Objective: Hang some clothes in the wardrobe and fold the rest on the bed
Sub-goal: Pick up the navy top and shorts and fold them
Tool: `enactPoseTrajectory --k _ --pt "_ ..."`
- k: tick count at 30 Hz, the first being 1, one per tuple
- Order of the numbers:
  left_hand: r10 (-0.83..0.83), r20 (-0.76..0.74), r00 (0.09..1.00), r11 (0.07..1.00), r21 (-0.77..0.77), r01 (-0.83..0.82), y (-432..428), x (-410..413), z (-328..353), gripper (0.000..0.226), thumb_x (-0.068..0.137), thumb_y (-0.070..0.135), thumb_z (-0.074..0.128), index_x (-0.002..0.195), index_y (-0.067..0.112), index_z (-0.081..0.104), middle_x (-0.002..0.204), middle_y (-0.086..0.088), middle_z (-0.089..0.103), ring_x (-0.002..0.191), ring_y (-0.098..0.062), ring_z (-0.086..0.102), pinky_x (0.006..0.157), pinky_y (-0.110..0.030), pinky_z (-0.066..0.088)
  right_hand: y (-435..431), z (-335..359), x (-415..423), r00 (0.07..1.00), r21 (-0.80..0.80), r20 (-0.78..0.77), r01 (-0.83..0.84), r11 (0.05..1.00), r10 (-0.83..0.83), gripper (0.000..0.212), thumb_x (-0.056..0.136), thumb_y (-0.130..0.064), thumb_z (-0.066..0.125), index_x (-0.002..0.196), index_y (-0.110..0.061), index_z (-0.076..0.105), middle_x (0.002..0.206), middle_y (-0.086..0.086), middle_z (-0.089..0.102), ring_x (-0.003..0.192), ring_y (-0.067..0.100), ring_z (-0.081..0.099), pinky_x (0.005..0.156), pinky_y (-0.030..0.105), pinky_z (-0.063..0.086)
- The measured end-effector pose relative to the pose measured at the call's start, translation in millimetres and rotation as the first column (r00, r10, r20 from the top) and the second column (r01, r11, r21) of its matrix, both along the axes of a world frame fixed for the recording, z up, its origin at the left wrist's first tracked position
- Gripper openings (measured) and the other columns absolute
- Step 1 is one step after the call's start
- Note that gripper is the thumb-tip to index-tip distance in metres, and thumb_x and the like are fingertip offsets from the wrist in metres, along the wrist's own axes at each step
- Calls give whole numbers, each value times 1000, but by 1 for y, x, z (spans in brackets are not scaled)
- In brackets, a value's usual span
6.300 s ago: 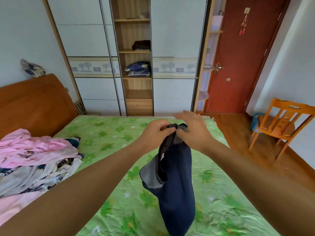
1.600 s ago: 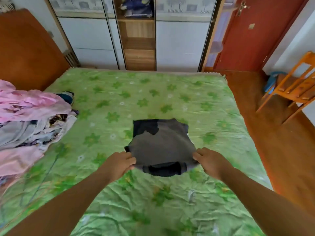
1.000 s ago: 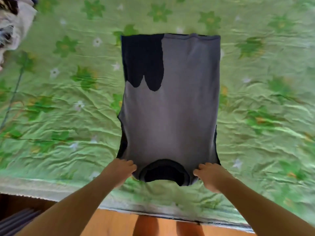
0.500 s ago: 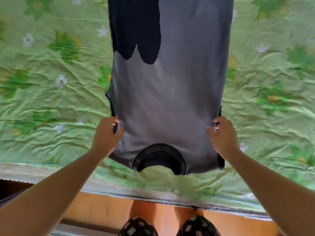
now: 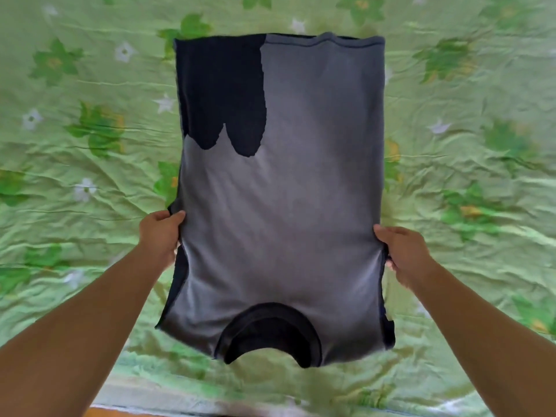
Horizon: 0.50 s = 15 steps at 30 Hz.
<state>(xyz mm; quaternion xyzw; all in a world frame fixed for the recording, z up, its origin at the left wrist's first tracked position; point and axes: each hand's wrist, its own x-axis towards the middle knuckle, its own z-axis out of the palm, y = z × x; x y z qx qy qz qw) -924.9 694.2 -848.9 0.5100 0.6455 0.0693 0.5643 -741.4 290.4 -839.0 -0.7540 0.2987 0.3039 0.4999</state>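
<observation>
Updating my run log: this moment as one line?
stage: fold | grey shirt spread over bed, collar near | left hand grips left side | right hand grips right side

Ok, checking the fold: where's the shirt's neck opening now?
Head view, bottom centre: the neck opening is at the shirt's near end, close to the bed edge.

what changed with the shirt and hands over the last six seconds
The shirt, held up bunched in the air six seconds ago, now lies spread out on the green bedsheet, neck opening toward the person. Since a second ago the left hand and right hand have slid from the shoulders by the neck to the side edges farther up. Unchanged: both hands grip the shirt, grey side up.
</observation>
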Motion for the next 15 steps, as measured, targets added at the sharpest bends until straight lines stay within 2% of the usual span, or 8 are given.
enactPoseTrajectory --k 1,3,5,7,9,11,13,15 --pt "-15 -46 999 999 41 17 4 0 -2 13 90 5 71 85 11 60 82 -11 62 67 -24 56 50 -27 47 -5 -1 2 999 -29 13 37 999 -37 14 92 -15 72 82 -9 64 78 6 67 64 19 61 59 29 48" --pt "-98 -147 984 987 113 115 9 -2 -4 13 87 6 72 90 6 60 81 -11 58 64 -26 52 52 -31 46 -11 -3 3 996 -120 56 70 990 -64 19 93 -15 69 78 -11 57 81 10 58 72 23 52 67 37 45" --pt "-239 -300 924 937 178 300 13 -1 0 31 83 15 74 107 5 58 85 -9 59 70 -30 58 64 -43 56 -7 -1 4 993 -194 113 4 981 19 12 91 -16 66 85 -10 57 82 9 58 70 24 52 63 35 45" --pt "-344 -408 846 866 209 453 16 5 7 44 79 28 73 117 11 56 97 -7 63 86 -34 63 80 -49 58 6 5 9 979 -208 174 -65 976 102 12 88 -17 66 97 -12 60 86 2 65 67 20 58 57 29 46" --pt "-415 -413 811 812 233 534 21 16 11 51 81 34 72 125 13 58 108 -5 65 95 -31 64 85 -45 54 19 10 23 974 -153 203 -67 986 98 20 89 -20 69 107 -16 61 93 -1 68 73 18 65 59 28 49" --pt "-442 -331 834 817 235 526 29 27 7 39 86 29 72 121 14 62 106 -3 68 96 -27 65 84 -41 52 27 10 41 981 -103 168 -79 992 95 21 90 -20 72 108 -15 64 97 3 71 80 21 70 65 29 52" --pt "-450 -285 846 829 220 515 36 34 1 25 88 21 72 111 15 63 100 -4 70 93 -28 67 85 -43 55 29 6 54 988 -34 78 -133 991 135 14 90 -18 74 99 -7 70 96 11 76 84 28 73 71 36 58" --pt "-455 -307 836 813 238 531 42 33 -4 14 90 17 70 103 15 65 95 -7 70 92 -31 67 86 -46 55 25 6 58 984 15 42 -171 985 171 29 91 -22 75 88 6 67 91 21 75 83 33 72 78 47 60"
